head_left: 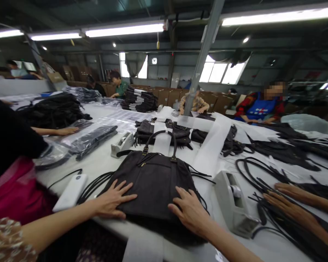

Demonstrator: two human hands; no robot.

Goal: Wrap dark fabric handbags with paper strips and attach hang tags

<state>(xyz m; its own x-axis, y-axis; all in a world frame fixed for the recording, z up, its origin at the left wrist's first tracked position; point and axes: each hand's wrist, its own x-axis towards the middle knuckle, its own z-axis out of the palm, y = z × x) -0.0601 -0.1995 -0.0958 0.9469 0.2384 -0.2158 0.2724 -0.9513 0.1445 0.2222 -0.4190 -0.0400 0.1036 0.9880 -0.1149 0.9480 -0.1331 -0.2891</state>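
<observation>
A dark handbag (153,182) lies flat on the white table in front of me, its looped handle (160,133) pointing away. On the bag's lower left side rests my left hand (113,200), fingers spread. My right hand (190,209) lies on its lower right side, fingers also apart and gripping nothing. Thin black straps (97,185) stick out from beneath the bag on the left. Close to my left forearm is a white power bank (71,193) with a cable. A grey tape dispenser (233,203) stands to the right of my right hand.
Another tape dispenser (122,144) sits beyond the bag. Plastic-wrapped bags (94,140) lie left, near a co-worker's hand (67,131). More dark bags (164,131) and white paper (211,145) are ahead. At right, another person's hands (289,205) rest over black straps. A metal post (205,54) rises behind.
</observation>
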